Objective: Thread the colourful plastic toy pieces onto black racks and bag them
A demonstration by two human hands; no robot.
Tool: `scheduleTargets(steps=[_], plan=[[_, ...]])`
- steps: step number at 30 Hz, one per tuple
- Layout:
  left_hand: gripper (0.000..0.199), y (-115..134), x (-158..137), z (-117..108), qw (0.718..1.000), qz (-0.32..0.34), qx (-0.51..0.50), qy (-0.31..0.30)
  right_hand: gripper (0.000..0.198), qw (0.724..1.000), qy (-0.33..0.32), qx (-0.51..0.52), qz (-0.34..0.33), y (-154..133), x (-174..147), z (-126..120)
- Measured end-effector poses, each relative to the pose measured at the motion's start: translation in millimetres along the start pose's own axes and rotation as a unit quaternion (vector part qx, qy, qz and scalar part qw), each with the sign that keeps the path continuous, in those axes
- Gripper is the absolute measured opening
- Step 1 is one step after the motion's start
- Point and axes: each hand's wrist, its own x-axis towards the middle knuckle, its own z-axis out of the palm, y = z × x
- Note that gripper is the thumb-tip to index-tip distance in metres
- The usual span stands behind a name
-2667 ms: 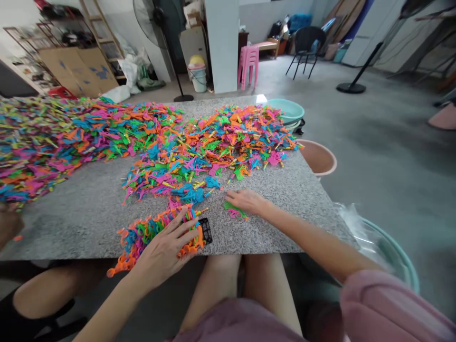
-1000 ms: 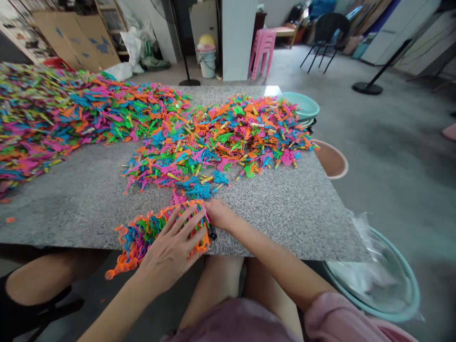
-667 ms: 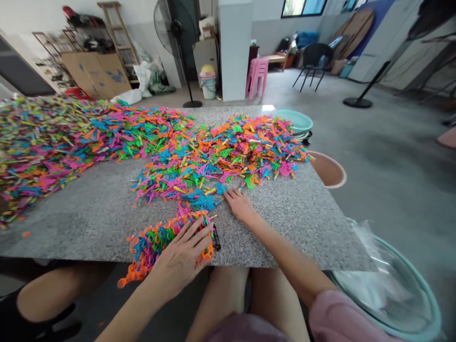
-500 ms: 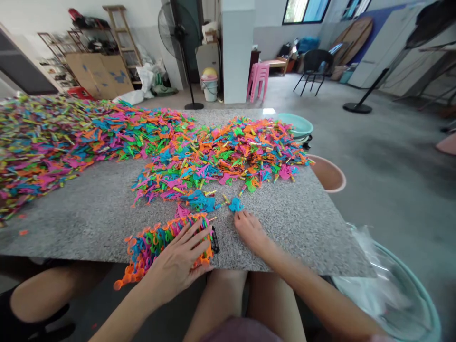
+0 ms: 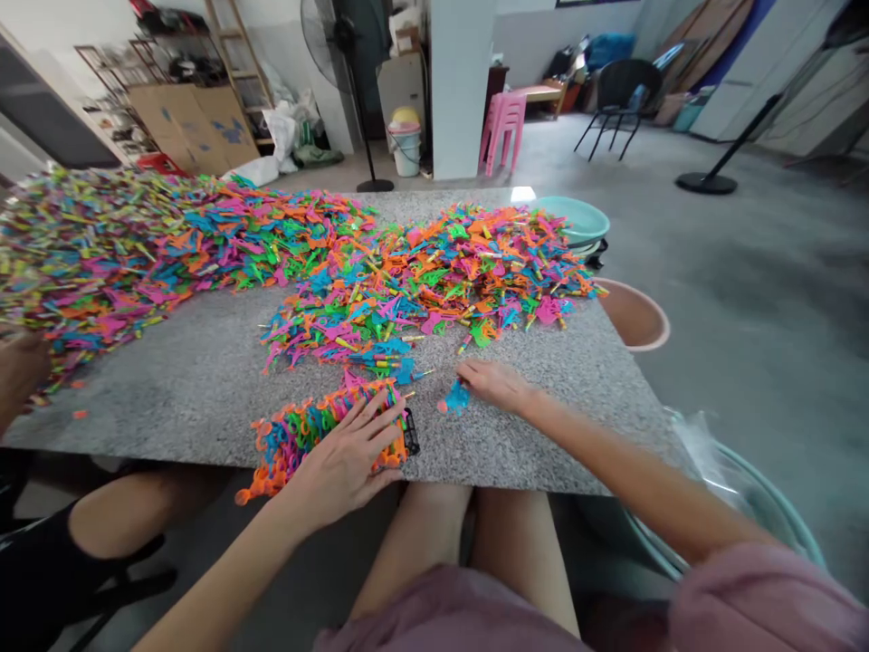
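Note:
My left hand (image 5: 349,453) lies with stretched fingers over the right end of a tightly packed row of colourful plastic pieces (image 5: 291,435) with orange round ends. A bit of black rack (image 5: 411,433) shows at that end of the row. With closed fingertips, my right hand (image 5: 494,382) pinches a small blue plastic piece (image 5: 456,398) just above or on the speckled stone table (image 5: 543,444). A pinkish-orange round end shows on its left side. Between my hands and the big heap lie several loose blue pieces with yellow sticks (image 5: 400,367).
A broad heap of mixed plastic pieces (image 5: 441,272) covers the table's far side, with more at left. Another person's hand (image 5: 20,371) is at the left edge. Teal (image 5: 577,217) and pink basins (image 5: 635,317) stand past the right edge; a basin with plastic bags (image 5: 733,489) is at lower right.
My right hand has moved slightly right and up, and the blue piece now hangs to its lower left. The left hand stays on the row. Another person's hand has appeared at left.

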Motion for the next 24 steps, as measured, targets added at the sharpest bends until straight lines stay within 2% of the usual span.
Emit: scheduleTargets(steps=[1, 2, 4, 6, 7, 8, 10, 14, 20, 24], plan=[[0.052, 0, 0, 0, 1.0, -0.001, -0.001, 0.001, 0.008, 0.993, 0.034, 0.096, 0.052, -11, -12, 9], [0.051, 0, 0, 0, 1.0, -0.002, -0.002, 0.002, 0.011, 0.973, 0.062, 0.2, 0.096, -25, -23, 21], [0.05, -1, 1, 1, 1.0, -0.002, -0.005, 0.006, 0.023, 0.905, 0.086, 0.392, 0.141, -57, -37, 50], [0.049, -1, 1, 0, 1.0, 0.0, -0.005, 0.005, 0.034, 0.847, 0.106, 0.492, 0.169, -85, -38, 76], [0.049, -1, 1, 0, 1.0, 0.0, -0.005, 0.002, 0.038, 0.833, 0.122, 0.508, 0.184, -95, -36, 85], [0.048, 0, 2, -1, 1.0, 0.0, -0.005, -0.001, 0.04, 0.83, 0.137, 0.504, 0.196, -101, -32, 91], [0.047, 1, 2, -2, 1.0, -0.003, -0.004, -0.004, 0.033, 0.849, 0.151, 0.463, 0.206, -106, -23, 92], [0.043, 3, 3, -3, 1.0, -0.011, -0.004, -0.008, 0.015, 0.901, 0.1, 0.382, 0.181, -100, -14, 72], [0.051, 2, 3, 0, 1.0, -0.012, -0.007, -0.001, 0.012, 0.916, 0.086, 0.356, 0.167, -100, -19, 66], [0.047, 2, 2, 1, 1.0, -0.011, 0.0, 0.006, 0.014, 0.942, 0.043, 0.292, 0.162, -105, -18, 61]])
